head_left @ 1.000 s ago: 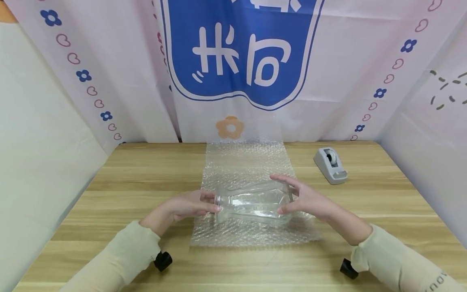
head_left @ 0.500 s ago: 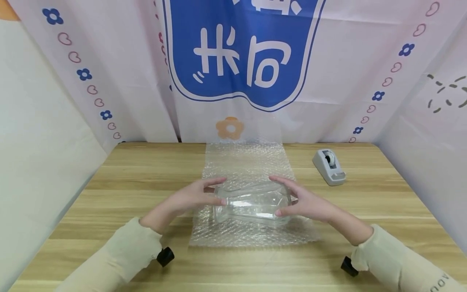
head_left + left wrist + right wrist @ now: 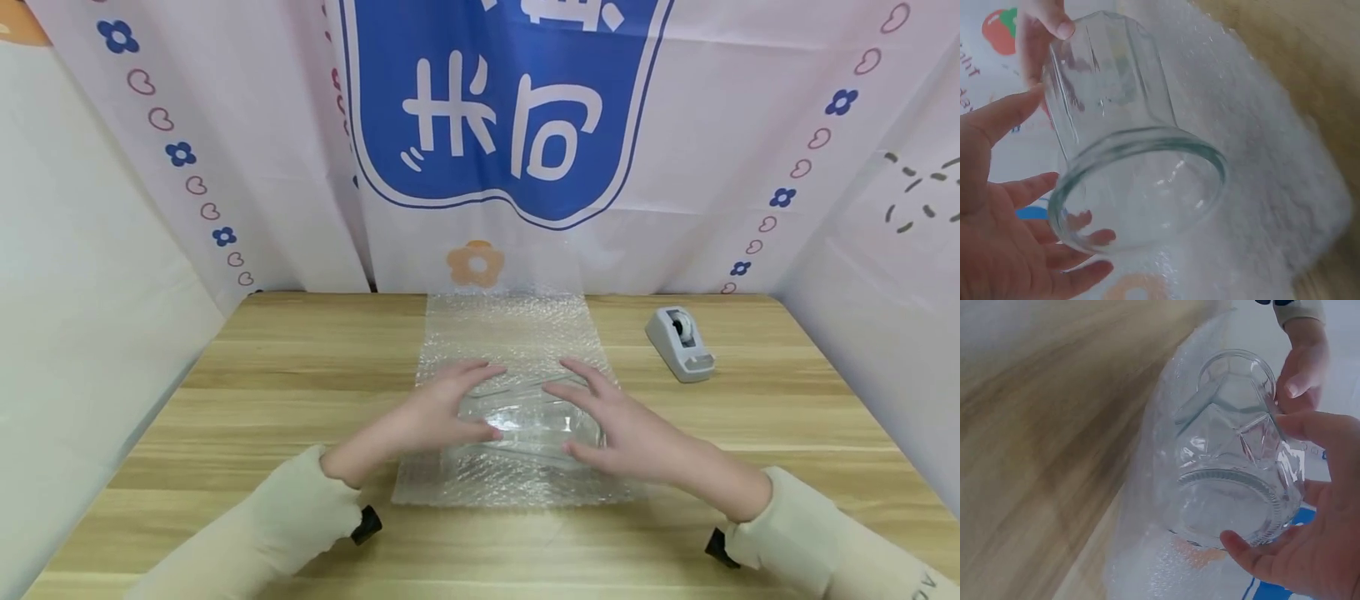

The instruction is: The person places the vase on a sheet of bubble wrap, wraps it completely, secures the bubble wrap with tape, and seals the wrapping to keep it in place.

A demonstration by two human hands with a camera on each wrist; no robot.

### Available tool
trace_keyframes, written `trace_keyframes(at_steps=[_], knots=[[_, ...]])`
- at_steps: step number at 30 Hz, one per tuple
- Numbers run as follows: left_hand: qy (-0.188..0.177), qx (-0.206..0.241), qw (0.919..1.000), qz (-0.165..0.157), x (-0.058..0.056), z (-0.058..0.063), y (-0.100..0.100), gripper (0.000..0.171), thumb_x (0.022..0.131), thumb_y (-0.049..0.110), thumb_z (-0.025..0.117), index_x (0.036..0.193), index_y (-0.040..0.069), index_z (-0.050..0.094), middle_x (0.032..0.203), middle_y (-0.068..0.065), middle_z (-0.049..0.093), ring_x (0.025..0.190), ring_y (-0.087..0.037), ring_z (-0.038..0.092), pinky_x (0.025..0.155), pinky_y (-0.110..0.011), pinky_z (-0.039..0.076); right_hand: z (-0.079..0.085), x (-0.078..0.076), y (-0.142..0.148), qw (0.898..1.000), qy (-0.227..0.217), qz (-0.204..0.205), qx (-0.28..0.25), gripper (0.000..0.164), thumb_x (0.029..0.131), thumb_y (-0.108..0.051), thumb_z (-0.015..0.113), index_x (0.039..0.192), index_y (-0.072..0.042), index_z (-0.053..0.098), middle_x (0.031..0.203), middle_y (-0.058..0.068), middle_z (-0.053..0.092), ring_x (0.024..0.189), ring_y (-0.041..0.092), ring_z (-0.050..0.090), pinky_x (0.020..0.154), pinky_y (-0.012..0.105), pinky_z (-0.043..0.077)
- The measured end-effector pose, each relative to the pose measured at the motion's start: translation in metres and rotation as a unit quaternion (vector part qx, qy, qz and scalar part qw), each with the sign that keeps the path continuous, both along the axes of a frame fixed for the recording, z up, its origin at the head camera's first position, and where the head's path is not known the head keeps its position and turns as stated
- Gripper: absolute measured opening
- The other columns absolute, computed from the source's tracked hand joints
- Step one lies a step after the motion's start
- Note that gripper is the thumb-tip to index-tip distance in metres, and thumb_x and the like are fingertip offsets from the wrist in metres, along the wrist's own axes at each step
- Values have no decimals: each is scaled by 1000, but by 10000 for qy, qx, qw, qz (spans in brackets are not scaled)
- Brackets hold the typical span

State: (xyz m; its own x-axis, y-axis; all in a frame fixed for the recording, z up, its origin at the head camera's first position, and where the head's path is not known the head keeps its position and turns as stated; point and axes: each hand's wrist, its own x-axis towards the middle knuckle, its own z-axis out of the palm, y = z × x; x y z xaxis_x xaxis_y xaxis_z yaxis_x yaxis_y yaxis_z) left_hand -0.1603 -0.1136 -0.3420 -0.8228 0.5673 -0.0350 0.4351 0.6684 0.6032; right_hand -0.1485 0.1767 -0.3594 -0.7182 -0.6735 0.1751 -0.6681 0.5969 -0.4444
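A printed white cloth [image 3: 697, 150] with a blue badge is hanging behind a wood-grain table [image 3: 300, 354]. Down the table's middle, a sheet of clear bubble wrap [image 3: 510, 329] is running from the back edge toward the person. A clear, faceted glass vase [image 3: 536, 423] is lying on its side across the wrap's near part, its mouth facing left, its base right. The left hand [image 3: 442, 408] is spreading loosely around the mouth end, and the right hand [image 3: 622, 425] around the base end, fingers apart; neither is clenching, and how firmly they are touching is unclear. A grey tape dispenser [image 3: 681, 344] is sitting well apart, at back right. The person appears to be positioning the vase; the next move probably calls for steadying it against rolling while lifting the wrap's near edge.
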Motion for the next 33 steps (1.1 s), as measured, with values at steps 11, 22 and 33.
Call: trace_keyframes(at_steps=[11, 22, 33], knots=[[690, -984, 9921, -364, 5, -5, 24, 86, 86, 40, 83, 156, 12, 41, 153, -14, 48, 138, -37, 47, 113, -58, 37, -8, 16, -1, 9655, 2294, 763, 963, 83, 82, -35, 86, 151, -10, 46, 160, 20, 36, 139, 47, 42, 86, 59, 57], [664, -512, 9959, -340, -4, -13, 20, 76, 86, 41, 83, 149, 13, 50, 147, -9, 55, 133, -32, 53, 111, -62, 36, -20, 28, 6, 9495, 2687, 896, 1350, 118, 64, -48, 95, 157, -8, 34, 165, 20, 24, 148, 48, 24, 88, 55, 57], [1294, -689, 9879, -508, 0, -12, 18, 74, 87, 44, 81, 147, 12, 52, 143, -9, 56, 128, -30, 56, 107, -52, 46, -24, 27, 7, 9423, 2736, 819, 1748, 129, 58, -43, 97, 161, -10, 27, 167, 20, 17, 148, 49, 22, 89, 53, 57]])
